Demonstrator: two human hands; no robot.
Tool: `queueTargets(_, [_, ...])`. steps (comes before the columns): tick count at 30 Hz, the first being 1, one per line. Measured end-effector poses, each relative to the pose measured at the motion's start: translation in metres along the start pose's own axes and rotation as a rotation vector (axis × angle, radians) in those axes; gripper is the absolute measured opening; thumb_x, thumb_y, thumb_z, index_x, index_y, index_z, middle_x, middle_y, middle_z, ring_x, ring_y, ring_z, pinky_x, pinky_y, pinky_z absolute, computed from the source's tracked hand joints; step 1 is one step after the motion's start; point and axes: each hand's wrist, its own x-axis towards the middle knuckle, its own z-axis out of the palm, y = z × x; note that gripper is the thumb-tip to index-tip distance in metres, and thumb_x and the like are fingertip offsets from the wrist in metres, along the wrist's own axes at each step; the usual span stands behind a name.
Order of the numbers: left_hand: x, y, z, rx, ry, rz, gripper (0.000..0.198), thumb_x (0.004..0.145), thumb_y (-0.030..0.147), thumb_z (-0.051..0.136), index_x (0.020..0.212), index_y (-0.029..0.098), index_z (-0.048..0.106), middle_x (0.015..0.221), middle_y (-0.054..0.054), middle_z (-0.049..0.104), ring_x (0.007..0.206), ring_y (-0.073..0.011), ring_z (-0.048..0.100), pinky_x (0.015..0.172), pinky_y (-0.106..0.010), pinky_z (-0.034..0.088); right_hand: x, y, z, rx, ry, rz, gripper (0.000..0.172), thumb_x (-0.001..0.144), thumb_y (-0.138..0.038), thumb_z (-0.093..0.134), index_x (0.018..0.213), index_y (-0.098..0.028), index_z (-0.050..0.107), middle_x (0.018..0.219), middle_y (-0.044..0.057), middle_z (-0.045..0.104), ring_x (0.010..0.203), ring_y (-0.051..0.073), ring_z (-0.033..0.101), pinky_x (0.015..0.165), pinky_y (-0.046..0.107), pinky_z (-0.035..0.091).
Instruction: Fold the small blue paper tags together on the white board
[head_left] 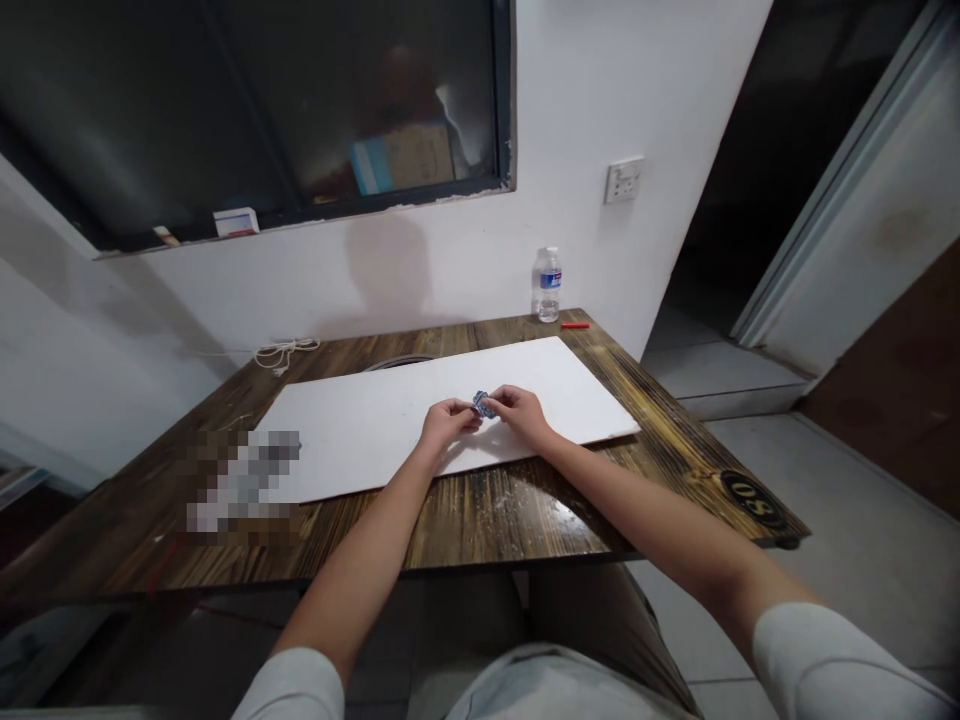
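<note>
Between my two hands is a small blue-grey piece with an uneven, crumpled-looking outline [484, 404]; its exact kind is too small to make out. My left hand [448, 422] pinches it from the left side with thumb and fingertips. From the right, my right hand [521, 412] grips it between thumb and bent forefinger. Both hands hold it just above a white board [367, 420], near the board's front edge. The fingertips partly cover the piece.
The board lies on a dark wooden table [510, 530]. At the back right stand a clear plastic bottle [550, 285] and a red stick-like object [575, 325]. A white cable [285, 350] lies at the back left. Something blurred out [244, 485] covers the board's left end.
</note>
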Motion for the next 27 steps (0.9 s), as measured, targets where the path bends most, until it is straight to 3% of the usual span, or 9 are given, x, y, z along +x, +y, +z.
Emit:
queueTargets(5, [0.000,0.000,0.000,0.007,-0.048,-0.022,0.023,0.063,0.021,0.081,0.070,0.013,0.060,0.064,-0.005,0.069,0.061,-0.0168,0.069,0.070,-0.032,0.057,0.001,0.001,-0.001,-0.034,0.036,-0.008,0.039,0.074,-0.058,0.067,0.067,-0.020,0.063,0.060,0.001,0.060,0.056,0.014,0.051,0.055,0.027,0.040])
queueTargets(13, [0.002,0.001,-0.006,0.002,-0.095,0.038,0.029,0.062,0.029,0.081,0.076,0.014,0.061,0.069,-0.003,0.069,0.065,-0.0160,0.069,0.069,-0.030,0.055,0.002,-0.003,-0.002,0.166,-0.126,0.048,0.041,0.065,-0.058,0.074,0.065,-0.021,0.056,0.054,-0.003,0.055,0.050,0.012,0.048,0.052,0.025,0.040])
queueTargets(17, [0.000,0.006,-0.009,0.015,-0.123,0.066,0.034,0.058,0.035,0.081,0.069,0.016,0.056,0.066,-0.001,0.066,0.066,-0.0164,0.068,0.067,-0.029,0.054,0.004,-0.004,-0.003,0.193,-0.166,0.061,0.042,0.059,-0.056,0.078,0.063,-0.020,0.055,0.057,-0.003,0.058,0.052,0.012,0.051,0.054,0.026,0.042])
queueTargets(21, [0.002,0.007,-0.011,0.206,-0.082,0.066,0.034,0.057,0.036,0.080,0.060,0.017,0.051,0.056,0.001,0.061,0.057,-0.0146,0.064,0.058,-0.025,0.050,0.004,0.000,-0.002,0.162,-0.230,0.074,0.039,0.059,-0.053,0.079,0.065,-0.019,0.061,0.061,-0.001,0.062,0.053,0.012,0.053,0.054,0.026,0.042])
queueTargets(24, [0.003,0.005,-0.014,0.463,-0.032,0.092,0.026,0.061,0.032,0.075,0.059,0.017,0.054,0.055,0.000,0.062,0.050,-0.0126,0.058,0.048,-0.021,0.039,0.003,0.002,-0.001,0.063,-0.245,0.065,0.036,0.062,-0.051,0.078,0.065,-0.019,0.062,0.057,-0.002,0.061,0.053,0.013,0.052,0.054,0.025,0.039])
queueTargets(27, [0.004,0.003,-0.016,0.627,-0.019,0.142,0.017,0.064,0.029,0.070,0.061,0.017,0.057,0.055,0.001,0.062,0.050,-0.0123,0.055,0.048,-0.021,0.036,0.001,0.003,-0.001,-0.053,-0.238,0.027,0.031,0.068,-0.048,0.074,0.066,-0.018,0.064,0.057,-0.001,0.060,0.056,0.013,0.052,0.056,0.025,0.037])
